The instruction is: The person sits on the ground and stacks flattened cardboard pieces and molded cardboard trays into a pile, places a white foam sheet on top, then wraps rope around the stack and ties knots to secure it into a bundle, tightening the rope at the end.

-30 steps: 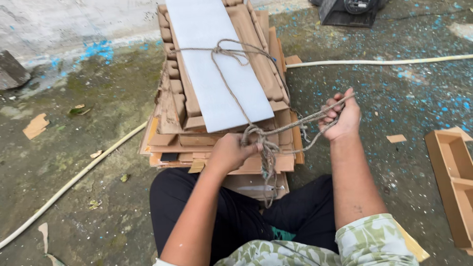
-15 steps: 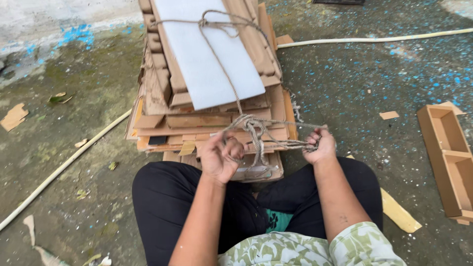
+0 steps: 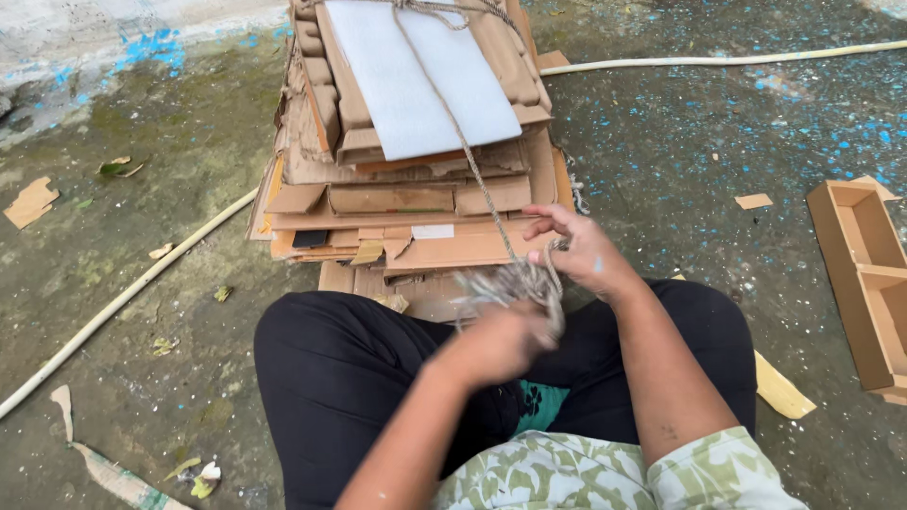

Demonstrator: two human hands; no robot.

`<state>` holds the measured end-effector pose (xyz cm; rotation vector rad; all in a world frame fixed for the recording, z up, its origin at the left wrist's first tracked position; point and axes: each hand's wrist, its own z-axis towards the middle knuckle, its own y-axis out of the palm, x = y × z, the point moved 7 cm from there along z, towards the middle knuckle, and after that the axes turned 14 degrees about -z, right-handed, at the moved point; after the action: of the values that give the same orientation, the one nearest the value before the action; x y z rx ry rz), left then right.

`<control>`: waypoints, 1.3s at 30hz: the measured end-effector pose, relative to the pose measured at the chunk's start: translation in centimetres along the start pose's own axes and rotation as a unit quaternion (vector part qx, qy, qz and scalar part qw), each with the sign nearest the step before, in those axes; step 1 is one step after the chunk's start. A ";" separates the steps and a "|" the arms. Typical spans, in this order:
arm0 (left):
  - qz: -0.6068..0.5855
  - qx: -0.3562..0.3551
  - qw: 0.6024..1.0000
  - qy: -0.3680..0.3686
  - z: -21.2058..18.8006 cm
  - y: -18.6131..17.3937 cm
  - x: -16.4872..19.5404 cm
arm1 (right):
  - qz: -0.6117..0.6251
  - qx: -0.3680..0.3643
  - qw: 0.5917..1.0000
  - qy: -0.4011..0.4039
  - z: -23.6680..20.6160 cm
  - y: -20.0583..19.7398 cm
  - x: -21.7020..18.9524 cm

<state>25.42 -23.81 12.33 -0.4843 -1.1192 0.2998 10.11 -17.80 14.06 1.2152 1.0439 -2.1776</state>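
A stack of flattened brown cardboard (image 3: 406, 203) lies on the ground before my knees, with a white sheet (image 3: 416, 80) on top. A rough twine rope (image 3: 453, 123) runs lengthwise over the stack down to my hands. My left hand (image 3: 496, 345), blurred, is closed around a bunch of that rope just above my lap. Beside it, my right hand (image 3: 581, 250) grips the rope at the stack's near edge, fingers curled around the strands.
A pale hose (image 3: 132, 293) crosses the wet concrete on the left and continues at the top right. An open cardboard box (image 3: 864, 283) lies at the right. Cardboard scraps (image 3: 30, 203) and leaves are scattered about. My black-trousered legs (image 3: 340, 378) fill the foreground.
The hands have drawn the rope toward my lap. The loose loops seen earlier at the stack's near edge are gathered into my left hand, and the line over the stack looks tighter.
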 end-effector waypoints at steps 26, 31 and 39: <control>-0.692 0.219 0.687 0.023 -3.1 -9.4 -5.9 | 0.070 0.270 0.942 0.187 -0.9 -3.1 11.4; -0.597 0.011 0.759 -0.259 -3.6 -5.6 -5.9 | 0.113 0.245 0.953 0.139 -1.2 -2.9 8.6; -0.778 -0.111 0.613 -0.081 -1.3 -7.5 -3.6 | 0.108 0.110 0.988 -0.008 -1.1 -2.8 4.2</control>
<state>25.07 -32.17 12.91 0.4523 -1.3766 -1.3884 6.55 -15.24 11.24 1.3360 0.6422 -2.1679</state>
